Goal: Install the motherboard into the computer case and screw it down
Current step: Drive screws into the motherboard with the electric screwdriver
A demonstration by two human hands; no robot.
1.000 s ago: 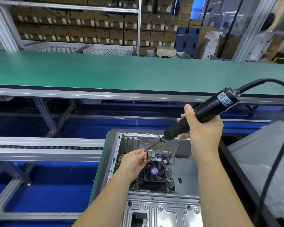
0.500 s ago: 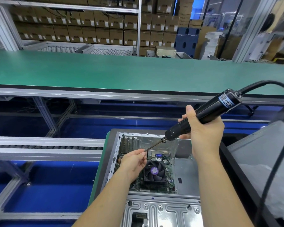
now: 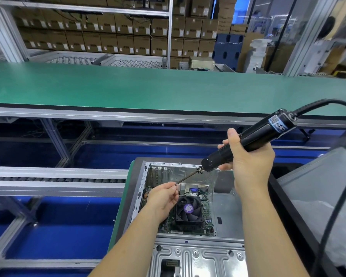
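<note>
An open silver computer case (image 3: pixel 224 208) lies flat in front of me. Inside it sits the green motherboard (image 3: pixel 206 212), topped by a black CPU fan (image 3: pixel 188 209) with a purple hub. My right hand (image 3: pixel 248 158) grips a black electric screwdriver (image 3: pixel 248 140), held above the case with its bit (image 3: pixel 188 177) slanting down to the left. My left hand (image 3: pixel 164 198) pinches the tip of the bit between thumb and fingers, over the board's upper left part. Whether a screw sits at the tip is hidden by my fingers.
The screwdriver's black cable (image 3: pixel 332 206) loops down the right side. A wide green conveyor belt (image 3: pixel 148 88) runs across behind the case, with a roller track (image 3: pixel 54 179) at the left. A grey bin with white plastic (image 3: pixel 324 208) stands at the right. Shelves of cardboard boxes (image 3: pixel 108 35) fill the background.
The screwdriver body has drifted slightly right and down with my right hand. My left hand stays at the bit's tip.
</note>
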